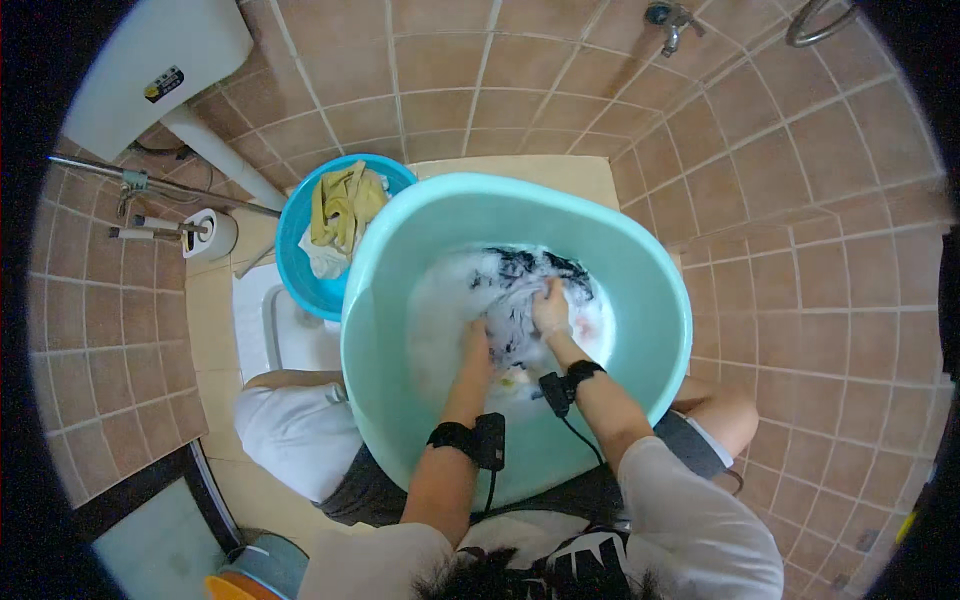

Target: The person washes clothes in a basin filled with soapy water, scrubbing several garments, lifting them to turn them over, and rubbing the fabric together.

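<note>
Pale turquoise plastic is taking up the middle of the view: a large tub [655, 325], holding cloudy, sudsy water [437, 300]. Wet dark-and-white cloth [513, 300] is lying bunched in it; foam is hiding its lower folds and blurring its outline, so its kind is staying unclear. A small yellowish patch [513, 379] is showing nearer the person, too indistinct to identify.

Left hand [479, 336]: fingers are disappearing into suds at the cloth's left edge; whether they are gripping or lying loose is impossible to judge. Right hand [550, 309]: it is resting on the cloth's right part, its fingertips partly hidden; whether they are closing on fabric is not showing clearly. Most of the visible cloth is lying between the hands and just beyond them, its darkest part above the right hand.

Black wrist straps [453, 437] are covering part of both forearms. Left of the tub, a blue basin [291, 245] is holding yellow cloth [345, 208] and whitish fabric [325, 260]; the tub's rim is overlapping its right side.
</note>
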`<state>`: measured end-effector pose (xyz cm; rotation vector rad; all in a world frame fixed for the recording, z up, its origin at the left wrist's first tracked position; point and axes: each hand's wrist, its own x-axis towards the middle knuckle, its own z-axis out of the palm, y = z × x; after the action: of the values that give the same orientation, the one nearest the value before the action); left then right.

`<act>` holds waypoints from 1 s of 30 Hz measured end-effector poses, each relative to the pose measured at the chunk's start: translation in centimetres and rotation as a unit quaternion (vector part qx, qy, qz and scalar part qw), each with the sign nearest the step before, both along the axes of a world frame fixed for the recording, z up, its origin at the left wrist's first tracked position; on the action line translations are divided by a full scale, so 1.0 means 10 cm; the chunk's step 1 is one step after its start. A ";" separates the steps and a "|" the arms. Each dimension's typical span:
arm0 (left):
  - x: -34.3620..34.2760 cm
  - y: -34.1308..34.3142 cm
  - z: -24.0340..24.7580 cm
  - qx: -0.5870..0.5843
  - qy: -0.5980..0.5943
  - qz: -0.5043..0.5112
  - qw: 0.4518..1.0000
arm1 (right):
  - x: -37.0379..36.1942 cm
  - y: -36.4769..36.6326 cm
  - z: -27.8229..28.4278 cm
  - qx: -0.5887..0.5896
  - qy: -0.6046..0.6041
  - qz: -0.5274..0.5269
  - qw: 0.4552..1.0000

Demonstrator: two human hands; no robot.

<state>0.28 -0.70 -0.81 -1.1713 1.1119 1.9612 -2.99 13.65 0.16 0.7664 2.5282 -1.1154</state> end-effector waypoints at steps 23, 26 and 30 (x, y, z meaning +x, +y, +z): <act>0.07 -0.20 0.03 0.157 0.180 -0.116 0.964 | 0.64 -0.83 1.54 -0.016 0.225 0.267 0.937; 0.03 -0.22 -0.15 -0.178 0.349 -0.379 0.838 | 0.44 -0.82 1.10 0.041 0.285 0.246 0.926; -0.09 -0.04 -0.03 -0.405 0.462 -0.501 0.609 | 0.10 -0.43 0.43 0.093 0.229 0.171 0.954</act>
<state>-0.65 -1.12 -1.11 0.4595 2.5767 0.9472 -1.96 9.32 4.41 0.0892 3.0253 -1.0341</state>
